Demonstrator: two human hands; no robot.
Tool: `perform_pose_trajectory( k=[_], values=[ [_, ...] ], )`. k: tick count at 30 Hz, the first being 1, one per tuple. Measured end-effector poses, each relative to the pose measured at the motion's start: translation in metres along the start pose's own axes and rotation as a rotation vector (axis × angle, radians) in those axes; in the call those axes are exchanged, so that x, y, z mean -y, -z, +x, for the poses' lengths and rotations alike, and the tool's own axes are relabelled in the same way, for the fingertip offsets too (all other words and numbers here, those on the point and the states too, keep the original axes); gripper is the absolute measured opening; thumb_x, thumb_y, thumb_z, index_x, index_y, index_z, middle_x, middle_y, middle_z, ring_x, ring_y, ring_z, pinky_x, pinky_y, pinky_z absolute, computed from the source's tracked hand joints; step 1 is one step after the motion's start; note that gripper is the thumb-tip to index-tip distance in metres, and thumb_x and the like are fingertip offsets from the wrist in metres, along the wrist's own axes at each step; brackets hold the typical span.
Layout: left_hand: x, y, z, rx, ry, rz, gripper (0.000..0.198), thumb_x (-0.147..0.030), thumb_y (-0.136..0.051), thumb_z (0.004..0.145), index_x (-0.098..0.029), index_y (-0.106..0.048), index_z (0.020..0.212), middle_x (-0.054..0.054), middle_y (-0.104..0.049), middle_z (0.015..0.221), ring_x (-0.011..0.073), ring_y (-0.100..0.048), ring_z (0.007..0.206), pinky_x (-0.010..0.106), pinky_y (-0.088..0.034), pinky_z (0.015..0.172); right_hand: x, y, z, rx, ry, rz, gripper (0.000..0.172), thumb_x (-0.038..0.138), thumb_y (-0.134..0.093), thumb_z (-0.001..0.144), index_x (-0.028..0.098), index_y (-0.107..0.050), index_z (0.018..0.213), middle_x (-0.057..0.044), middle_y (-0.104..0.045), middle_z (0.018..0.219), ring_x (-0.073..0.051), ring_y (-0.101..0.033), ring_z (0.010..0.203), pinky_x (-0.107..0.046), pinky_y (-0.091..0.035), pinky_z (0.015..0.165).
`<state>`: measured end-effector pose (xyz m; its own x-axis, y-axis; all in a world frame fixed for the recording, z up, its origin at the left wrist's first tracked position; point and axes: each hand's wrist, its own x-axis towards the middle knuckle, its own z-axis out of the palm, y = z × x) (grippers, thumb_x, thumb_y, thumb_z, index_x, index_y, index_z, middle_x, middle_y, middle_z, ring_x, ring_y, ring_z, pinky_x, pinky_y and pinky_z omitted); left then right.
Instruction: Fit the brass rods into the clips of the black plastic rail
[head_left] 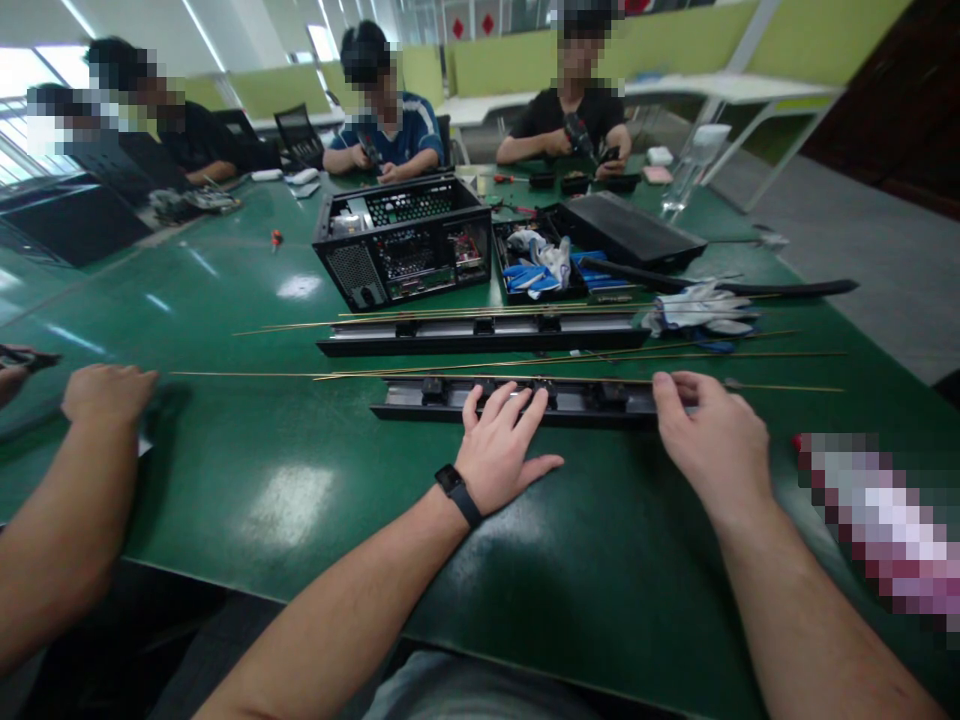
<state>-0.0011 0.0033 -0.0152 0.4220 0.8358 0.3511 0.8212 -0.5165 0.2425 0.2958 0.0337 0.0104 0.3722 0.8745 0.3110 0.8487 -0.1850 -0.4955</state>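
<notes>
Nearer channel [420,413] is best steadied by the left hand [496,455], grip wide; hold by right hand [716,435] cannot be told.

"How does the nearer black channel [442,412] look?"
"Open-topped, greyish inside, with dark blocks [609,397] set along it. It lies flat, running left to right."
"And the thin brass-coloured rod [600,379]?"
"Nearly straight, along the channel's far edge, extending past both ends."

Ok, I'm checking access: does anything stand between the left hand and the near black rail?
Nothing visible does: the left hand reaches over the near black rail, while the thin golden rods lie beyond that hand.
</notes>
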Motion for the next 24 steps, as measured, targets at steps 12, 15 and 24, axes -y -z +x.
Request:
perform_pose_trajectory(
  k=[12,15,24],
  values=[
    [-0.0055,0.0040,0.0010,0.059,0.065,-0.038,0.090,-0.064,-0.088,0.112,-0.025,-0.056,0.187,0.021,-0.066,0.184,0.0455,-0.053,0.179,0.085,-0.013,0.151,0.0012,0.0024,0.0001,0.013,0.001,0.009,0.069,0.077,-0.047,0.113,0.022,-0.086,0.126,-0.023,-0.088,0.122,-0.048,-0.077,0.125,-0.070,-0.058,0.115],
    [-0.0048,0.0036,0.0015,0.084,0.064,-0.054,0.093,-0.062,-0.089,0.111,-0.024,-0.053,0.189,0.022,-0.063,0.186,0.0445,-0.055,0.178,0.085,-0.012,0.152,0.0014,0.0028,0.0000,0.020,0.003,0.006,0.068,0.076,-0.048,0.112,0.022,-0.086,0.126,-0.024,-0.089,0.124,-0.049,-0.077,0.125,-0.071,-0.058,0.114],
    [-0.0012,0.0013,0.0017,0.087,0.041,-0.094,0.096,-0.062,-0.090,0.110,-0.024,-0.051,0.190,0.024,-0.060,0.188,0.0422,-0.059,0.176,0.081,-0.013,0.153,0.0023,0.0032,0.0007,0.033,-0.008,-0.018,0.069,0.076,-0.047,0.113,0.021,-0.086,0.128,-0.024,-0.088,0.125,-0.049,-0.078,0.126,-0.070,-0.059,0.113]
  ],
)
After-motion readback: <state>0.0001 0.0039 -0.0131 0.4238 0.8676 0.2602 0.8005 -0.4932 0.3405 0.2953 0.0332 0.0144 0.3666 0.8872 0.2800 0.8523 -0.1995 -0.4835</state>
